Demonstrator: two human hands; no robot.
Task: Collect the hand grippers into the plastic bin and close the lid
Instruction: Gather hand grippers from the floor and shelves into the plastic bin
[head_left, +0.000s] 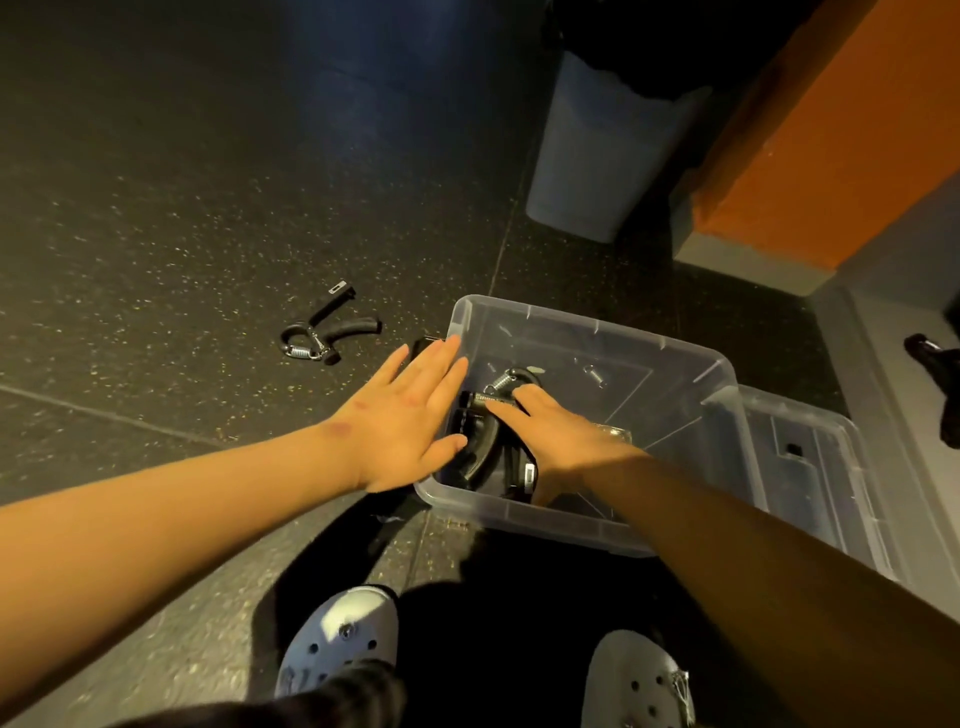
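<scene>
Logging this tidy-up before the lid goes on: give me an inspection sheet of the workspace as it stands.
Surface: dark speckled floor, seams visible.
Job's things: plastic bin open, hand grippers inside; lid lying on its right; one loose gripper on floor, left of bin.
Clutter: dark object at right edge, unclear.
Grippers: left hand open, flat over bin's rim; right hand inside bin on the grippers, hold unclear.
Cables: nothing seen.
Surroundings: grey waste bin, orange wall.

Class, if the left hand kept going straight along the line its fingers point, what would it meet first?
Most likely the small dark object just beyond the fingertips of the left hand, beside the plastic bin; height is unclear, so it might pass above.
</scene>
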